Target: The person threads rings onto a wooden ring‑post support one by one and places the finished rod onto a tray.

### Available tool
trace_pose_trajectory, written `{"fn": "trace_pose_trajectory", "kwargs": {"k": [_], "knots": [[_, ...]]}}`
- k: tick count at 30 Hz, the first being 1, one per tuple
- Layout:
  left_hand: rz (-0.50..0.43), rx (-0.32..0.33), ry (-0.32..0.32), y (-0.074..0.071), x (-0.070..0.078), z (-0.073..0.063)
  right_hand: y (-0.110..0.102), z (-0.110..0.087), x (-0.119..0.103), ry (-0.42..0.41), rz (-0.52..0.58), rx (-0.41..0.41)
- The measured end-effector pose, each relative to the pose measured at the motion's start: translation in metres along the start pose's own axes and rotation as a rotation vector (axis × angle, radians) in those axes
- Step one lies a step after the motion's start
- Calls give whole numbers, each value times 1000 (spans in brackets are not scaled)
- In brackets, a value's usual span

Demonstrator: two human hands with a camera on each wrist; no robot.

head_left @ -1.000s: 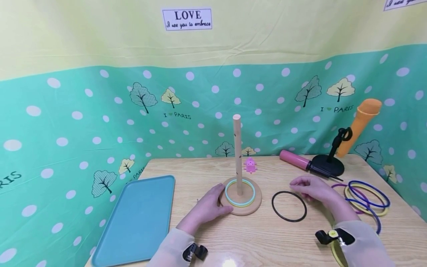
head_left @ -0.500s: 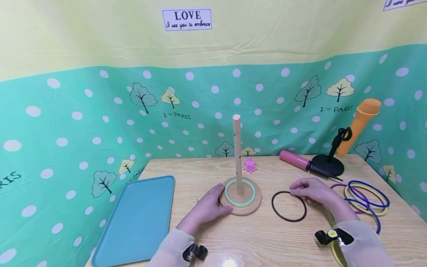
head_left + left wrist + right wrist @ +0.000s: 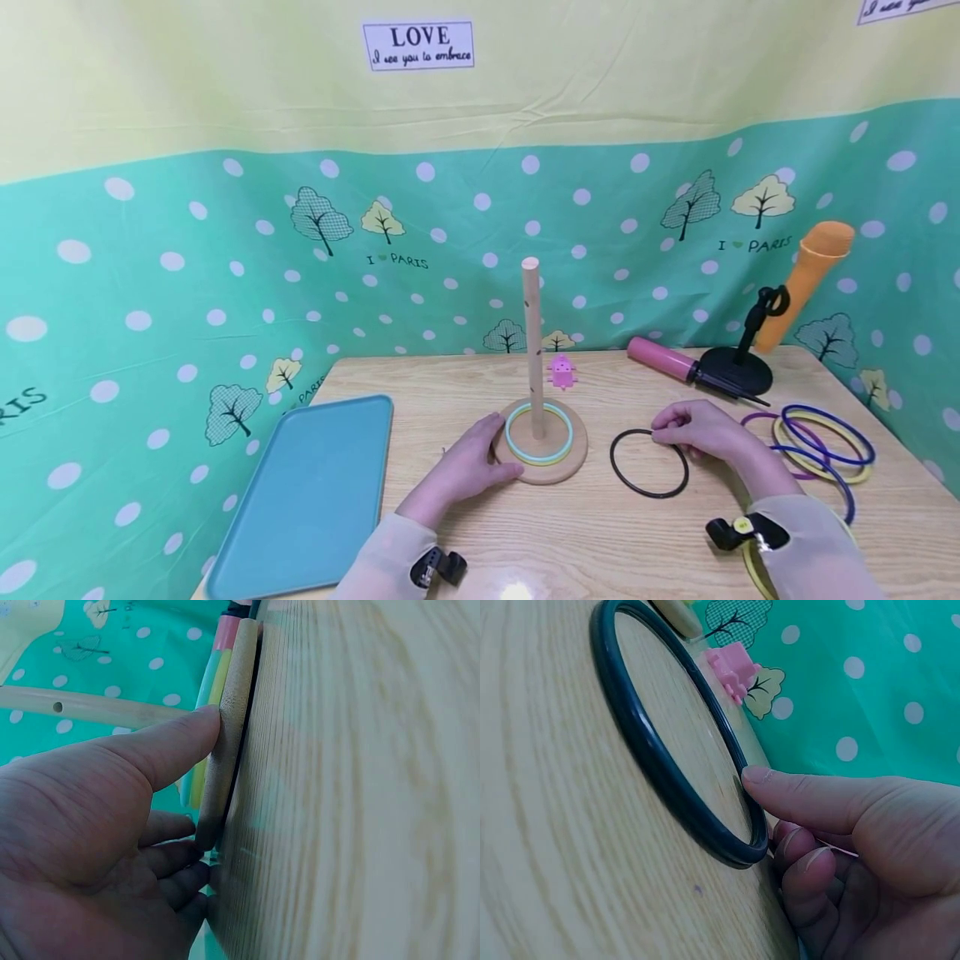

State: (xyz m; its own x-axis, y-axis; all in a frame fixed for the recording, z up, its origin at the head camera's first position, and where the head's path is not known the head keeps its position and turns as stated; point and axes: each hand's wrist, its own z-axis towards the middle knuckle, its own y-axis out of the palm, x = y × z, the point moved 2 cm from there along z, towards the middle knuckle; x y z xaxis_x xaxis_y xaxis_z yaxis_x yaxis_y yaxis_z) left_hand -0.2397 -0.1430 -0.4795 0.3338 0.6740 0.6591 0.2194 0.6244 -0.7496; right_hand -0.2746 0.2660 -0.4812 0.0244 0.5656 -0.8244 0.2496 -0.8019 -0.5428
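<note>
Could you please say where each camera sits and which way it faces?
Head: on the head, facing forward and down at the table; left hand, right hand and sleeves show.
Left wrist: on that wrist, facing the wooden stand past that hand.
Right wrist: on that wrist, facing the black ring past that hand.
Head and right wrist share the black ring.

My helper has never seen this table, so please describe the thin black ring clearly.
On the pale wooden table, find the round wooden base. Right of it, touching the right hand, is the thin black ring; no other ring is black.
</note>
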Motion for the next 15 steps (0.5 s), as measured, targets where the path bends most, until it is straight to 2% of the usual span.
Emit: {"fn": "trace_pose_trajectory", "kwargs": {"k": [15], "knots": [[-3, 2, 4, 0, 0, 0, 2, 2, -1, 5, -69, 21]]}}
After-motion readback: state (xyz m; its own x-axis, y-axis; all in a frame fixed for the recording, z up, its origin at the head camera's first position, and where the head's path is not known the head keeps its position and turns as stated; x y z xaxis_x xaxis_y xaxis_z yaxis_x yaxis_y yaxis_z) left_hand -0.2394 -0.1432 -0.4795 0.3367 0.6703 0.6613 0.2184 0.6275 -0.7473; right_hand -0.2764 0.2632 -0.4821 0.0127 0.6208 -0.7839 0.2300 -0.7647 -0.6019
